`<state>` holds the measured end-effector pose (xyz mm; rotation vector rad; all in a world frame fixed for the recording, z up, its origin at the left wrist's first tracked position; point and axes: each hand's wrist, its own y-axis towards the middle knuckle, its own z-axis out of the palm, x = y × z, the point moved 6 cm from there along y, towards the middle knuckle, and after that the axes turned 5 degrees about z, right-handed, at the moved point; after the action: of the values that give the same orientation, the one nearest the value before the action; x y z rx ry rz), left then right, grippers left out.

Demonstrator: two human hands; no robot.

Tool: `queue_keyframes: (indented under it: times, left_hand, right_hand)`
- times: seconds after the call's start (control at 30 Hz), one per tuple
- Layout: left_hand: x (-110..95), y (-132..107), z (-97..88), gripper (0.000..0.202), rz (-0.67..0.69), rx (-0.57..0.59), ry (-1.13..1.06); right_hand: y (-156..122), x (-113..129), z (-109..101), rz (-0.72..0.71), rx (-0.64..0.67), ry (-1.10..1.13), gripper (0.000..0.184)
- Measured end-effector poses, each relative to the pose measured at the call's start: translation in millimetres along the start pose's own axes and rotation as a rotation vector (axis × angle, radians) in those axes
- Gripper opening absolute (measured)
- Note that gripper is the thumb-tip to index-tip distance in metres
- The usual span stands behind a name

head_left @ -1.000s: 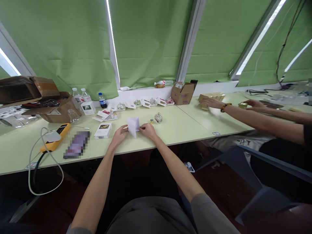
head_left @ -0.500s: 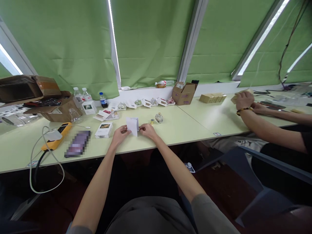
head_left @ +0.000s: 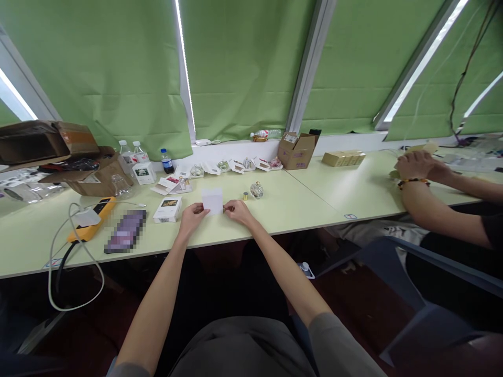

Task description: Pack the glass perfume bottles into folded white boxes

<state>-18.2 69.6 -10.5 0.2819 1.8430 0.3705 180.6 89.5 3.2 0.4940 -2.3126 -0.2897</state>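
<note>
One blue-capped bottle (head_left: 166, 161) stands behind, dark liquid (head_left: 168, 169) inside; up front, left hand (head_left: 192, 218) pinches a white card (head_left: 212, 202) above the table (head_left: 283, 213), right hand's (head_left: 238, 211) hold hard to tell, gold cap (head_left: 245, 196) and round glass bottle (head_left: 257, 191) nearby.

Not one word or number is legible from here. With straight ahead as twelve, purple lettering at one o'clock marks the corrugated cardboard box (head_left: 295, 156), too small to make out. At eleven, the white carton (head_left: 167, 210) bears a picture panel and barcode-like stripes; farther out, the blue-capped drink bottle (head_left: 167, 163) wears a blurred label. Blue-and-red-edged stickers (head_left: 350, 217) mark the tabletop (head_left: 283, 217) at two and ten.
</note>
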Motion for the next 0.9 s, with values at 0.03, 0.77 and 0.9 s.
queue_keyframes:
  times: [0.03,0.77,0.9]
  left_hand:
    - [0.2,-0.2,0.0,0.042,0.001,-0.002,-0.003]
    - [-5.4,-1.6,1.4,0.053,0.000,0.055,0.007]
    - [-8.8,-3.0,3.8,0.049,0.009,0.086,-0.022]
  right_hand:
    - [-0.1,0.0,-0.1,0.005,0.001,0.001,0.025]
    - [-1.0,3.2,0.3,-0.028,-0.011,-0.059,0.022]
    - [-1.9,5.4,-1.3,-0.032,-0.033,-0.101,0.021]
